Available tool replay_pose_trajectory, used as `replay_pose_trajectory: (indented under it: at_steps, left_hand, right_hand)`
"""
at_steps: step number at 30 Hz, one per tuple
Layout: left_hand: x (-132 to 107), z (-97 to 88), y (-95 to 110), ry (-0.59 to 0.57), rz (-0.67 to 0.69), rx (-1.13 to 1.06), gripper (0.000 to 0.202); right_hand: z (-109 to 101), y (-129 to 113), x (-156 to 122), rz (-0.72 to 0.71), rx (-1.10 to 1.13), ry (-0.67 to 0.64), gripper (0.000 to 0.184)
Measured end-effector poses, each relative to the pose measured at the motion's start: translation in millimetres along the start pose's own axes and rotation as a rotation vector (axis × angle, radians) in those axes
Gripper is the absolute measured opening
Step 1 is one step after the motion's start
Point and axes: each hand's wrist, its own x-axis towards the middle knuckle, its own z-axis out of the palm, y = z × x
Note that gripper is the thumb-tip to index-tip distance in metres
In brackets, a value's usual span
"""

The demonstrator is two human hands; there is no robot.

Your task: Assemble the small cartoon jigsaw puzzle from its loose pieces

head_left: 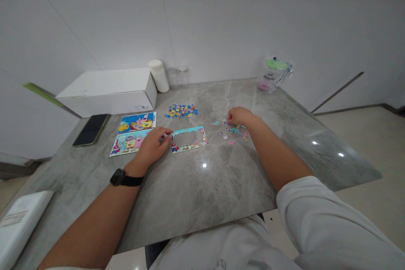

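left hand [153, 145]: centre-left, fingers loosely together, tips touching puzzle frame [189, 139]
right hand [240, 116]: centre, curled over loose pieces [234, 130] (pinch unclear)
puzzle frame: picture centre, flat on table [221, 185]

One puzzle frame [190, 147] lay on one table [221, 185]. Just left of the frame lay two picture cards [138, 121]. The loose pieces formed two groups: one heap [181, 111] behind the frame and one scatter [234, 131] to its right. Two hands were there, the left hand [153, 145] at the frame's left edge and the right hand [240, 116] at the scatter, with one watch [117, 177]. Farther left of the frame were one phone [91, 129] and one white box [107, 90]. Behind the frame stood one white canister [159, 76] and two clear jars [172, 78], and far to its right one plastic bag [274, 74].
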Motion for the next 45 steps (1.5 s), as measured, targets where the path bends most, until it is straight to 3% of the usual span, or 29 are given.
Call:
replay_pose_trajectory:
  at_steps: [8,16,23,27,39,42,45]
  left_hand:
    - [0,2.3,-3,0.005,0.000,0.000,0.024]
    - [-1,3.1,-6,0.000,0.006,0.012,0.024]
    - [-1,4.5,-8,0.006,0.014,0.015,0.024]
    - [0,3.7,-6,0.002,0.006,0.011,0.026]
    - [-1,3.6,-6,-0.006,-0.010,0.006,0.028]
    - [0,2.8,-4,-0.011,-0.021,0.000,0.028]
    - [0,2.4,-5,-0.013,-0.020,0.003,0.028]
  right_hand:
    - [-1,16,7,-0.010,0.049,0.035,0.026]
    - [-10,32,-2,0.014,-0.037,-0.168,0.027]
    - [-14,64,1,0.231,-0.021,0.028,0.034]
    - [-14,74,2,0.226,0.023,0.116,0.034]
    - [-14,88,-2,0.218,-0.019,-0.082,0.032]
    - [-13,85,0,0.243,-0.012,-0.062,0.030]
    - [-11,75,5,0.170,0.047,0.013,0.029]
